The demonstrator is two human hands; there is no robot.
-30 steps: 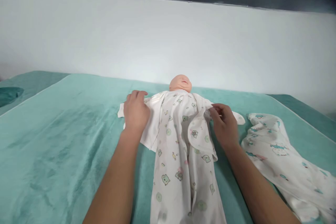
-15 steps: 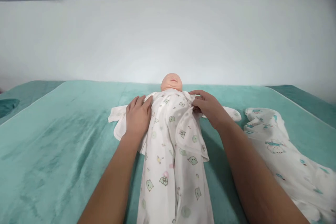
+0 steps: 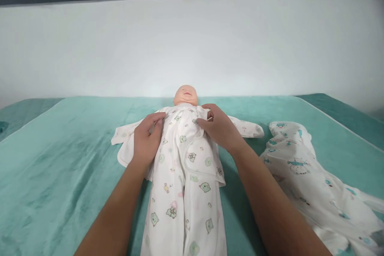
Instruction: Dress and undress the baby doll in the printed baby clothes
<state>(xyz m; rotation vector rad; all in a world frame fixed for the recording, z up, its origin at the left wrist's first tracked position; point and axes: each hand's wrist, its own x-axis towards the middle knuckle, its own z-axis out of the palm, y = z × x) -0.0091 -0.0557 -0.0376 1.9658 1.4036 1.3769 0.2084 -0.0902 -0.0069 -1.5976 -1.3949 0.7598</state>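
A doll point(image 3: 186, 96) lies on its back, head toward the wall, its face bare. White baby trousers point(image 3: 168, 200) with green bear prints lie along its front, pulled high toward the chest. Under them spreads a matching long-sleeved baby shirt point(image 3: 248, 129), sleeves out to both sides, its right flap over the trousers. My left hand point(image 3: 147, 138) pinches at the trousers' left upper edge, thumb and forefinger close together. On the other side, my right hand point(image 3: 220, 126) has thumb and fingers closed on the trousers' upper right edge. Exactly which cloth layers are gripped is partly hidden.
A second white baby garment point(image 3: 300, 176) with blue prints lies rumpled to the right, beside my right forearm. Everything rests on a green plush cover point(image 3: 60, 180). A white wall point(image 3: 192, 44) rises behind the doll's head.
My right hand has moved inward over the trousers' upper edge. The fingers of my left hand have gone from lying flat to a pinch. The view has shifted slightly right.
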